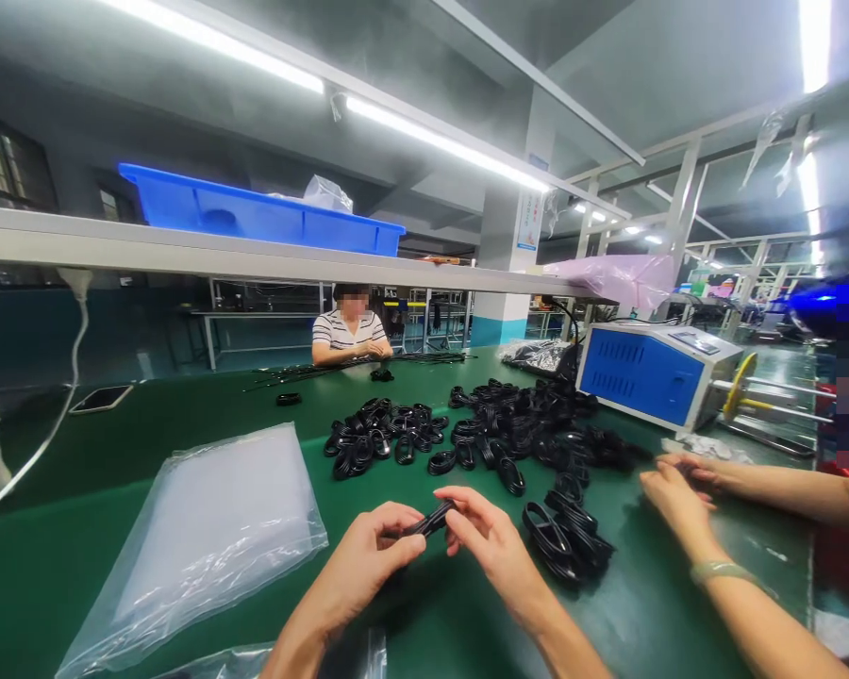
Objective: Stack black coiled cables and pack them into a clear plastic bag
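Between my two hands, above the green tabletop, is a coiled black cable [433,520]. My left hand [382,547] pinches one end of the coil between thumb and fingers. At the other end, the fingers of my right hand [482,534] are closed around the bundle. Just beyond lie many more coiled black cables [374,429], with a larger heap [530,424] further right. A separate pile of coils [566,538] rests to the right of my right hand. Left of my hands lies a stack of clear plastic bags [219,519].
A co-worker's hands [683,490] work at the right edge. Another person [352,330] sits across the table beside loose cables. A blue and white machine [651,372] stands at the back right. Overhead, a shelf [255,259] carries a blue bin [255,215]. A phone [103,399] lies far left.
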`<state>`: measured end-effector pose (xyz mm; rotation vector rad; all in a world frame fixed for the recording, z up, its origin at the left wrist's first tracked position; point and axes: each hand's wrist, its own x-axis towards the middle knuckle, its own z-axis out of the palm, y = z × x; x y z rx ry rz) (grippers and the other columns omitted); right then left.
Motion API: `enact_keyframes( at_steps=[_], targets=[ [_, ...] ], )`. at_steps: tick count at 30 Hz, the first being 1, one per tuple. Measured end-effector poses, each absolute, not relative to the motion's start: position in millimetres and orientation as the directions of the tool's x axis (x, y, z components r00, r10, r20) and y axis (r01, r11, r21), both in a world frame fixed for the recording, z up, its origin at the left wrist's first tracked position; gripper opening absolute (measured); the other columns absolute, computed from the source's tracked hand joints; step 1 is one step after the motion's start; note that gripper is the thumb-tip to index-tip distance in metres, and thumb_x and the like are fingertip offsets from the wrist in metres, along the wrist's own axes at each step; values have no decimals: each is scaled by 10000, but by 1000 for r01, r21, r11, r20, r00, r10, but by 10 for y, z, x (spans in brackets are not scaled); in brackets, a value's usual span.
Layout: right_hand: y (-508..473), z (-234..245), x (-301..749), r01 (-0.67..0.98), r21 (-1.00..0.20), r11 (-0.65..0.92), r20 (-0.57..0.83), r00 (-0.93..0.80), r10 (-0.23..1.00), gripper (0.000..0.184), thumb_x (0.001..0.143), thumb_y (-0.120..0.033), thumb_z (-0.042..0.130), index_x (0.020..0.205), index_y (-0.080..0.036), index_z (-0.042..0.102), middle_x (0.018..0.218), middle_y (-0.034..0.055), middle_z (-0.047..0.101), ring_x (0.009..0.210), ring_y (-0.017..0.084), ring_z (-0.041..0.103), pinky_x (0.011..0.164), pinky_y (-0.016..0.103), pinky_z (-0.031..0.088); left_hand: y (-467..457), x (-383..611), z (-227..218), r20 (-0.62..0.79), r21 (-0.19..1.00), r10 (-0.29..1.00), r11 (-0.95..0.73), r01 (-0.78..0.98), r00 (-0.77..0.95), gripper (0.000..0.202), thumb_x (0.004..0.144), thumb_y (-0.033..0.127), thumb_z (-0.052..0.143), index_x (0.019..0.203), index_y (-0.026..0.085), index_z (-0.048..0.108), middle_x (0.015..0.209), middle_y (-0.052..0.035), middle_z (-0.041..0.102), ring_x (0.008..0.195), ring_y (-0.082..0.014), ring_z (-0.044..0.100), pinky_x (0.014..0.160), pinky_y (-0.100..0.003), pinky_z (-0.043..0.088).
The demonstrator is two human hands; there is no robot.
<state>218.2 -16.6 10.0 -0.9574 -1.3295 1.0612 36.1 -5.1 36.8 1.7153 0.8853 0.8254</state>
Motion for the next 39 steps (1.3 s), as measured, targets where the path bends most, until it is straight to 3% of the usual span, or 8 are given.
enact_keyframes(
  at_steps=[4, 9, 13, 18, 24, 29, 39],
  targets=[
    [-130, 70, 2188, -132, -963, 236, 230, 61, 971, 405, 761, -469, 604, 1060, -202, 550, 760, 2, 539, 647, 147, 554, 593, 306, 514, -40, 393, 358, 114, 967, 893, -200, 158, 434, 191, 677, 363, 644, 717, 177, 628, 1033, -40, 580, 861, -176, 553, 781, -278, 433],
    [-114, 52, 2167, -174, -973, 150, 138, 79, 987, 394, 775, -546, 547, 809, -153, 554, 661, 6, 543, 551, 124, 540, 504, 266, 479, -23, 423, 328, 121, 974, 917, -184, 135, 381, 179, 637, 321, 673, 645, 171, 576, 1079, -47, 550, 811, -165, 567, 734, -283, 442],
    [-136, 51, 2104, -242, -965, 99, 102, 0, 995, 410, 754, -559, 569, 744, -150, 537, 637, 0, 541, 516, 109, 525, 487, 254, 472, -33, 460, 318, 139, 966, 918, -208, 152, 371, 158, 640, 298, 664, 628, 175, 566, 1095, -46, 541, 847, -166, 573, 760, -275, 448],
    [-152, 41, 2088, -292, -953, 78, 97, -52, 994, 399, 734, -533, 612, 731, -137, 574, 677, 18, 568, 547, 105, 530, 515, 245, 478, -23, 480, 302, 140, 964, 908, -216, 153, 395, 149, 646, 306, 664, 637, 179, 586, 1083, -43, 547, 831, -161, 591, 751, -267, 462],
    [-127, -8, 2086, -303, -948, 100, 115, -31, 993, 370, 716, -497, 651, 710, -132, 590, 624, 9, 560, 541, 110, 527, 513, 249, 480, 4, 443, 286, 157, 957, 907, -237, 167, 390, 148, 717, 314, 602, 655, 181, 622, 1015, -49, 622, 948, -201, 576, 832, -289, 421],
    [-119, -36, 2067, -297, -953, 66, 75, -18, 997, 398, 729, -502, 636, 680, -109, 608, 573, 17, 551, 524, 103, 506, 502, 237, 460, -22, 474, 283, 136, 955, 907, -228, 191, 399, 116, 705, 285, 604, 672, 175, 625, 881, -31, 639, 802, -178, 588, 733, -275, 434],
    [-194, 44, 2056, -408, -911, 64, 96, -58, 994, 276, 733, -381, 678, 681, -126, 588, 597, -17, 503, 537, 78, 447, 505, 210, 418, -25, 496, 295, 161, 945, 877, -269, 185, 453, 129, 726, 268, 584, 636, 182, 616, 1008, -38, 612, 906, -186, 571, 820, -279, 407]
  ],
)
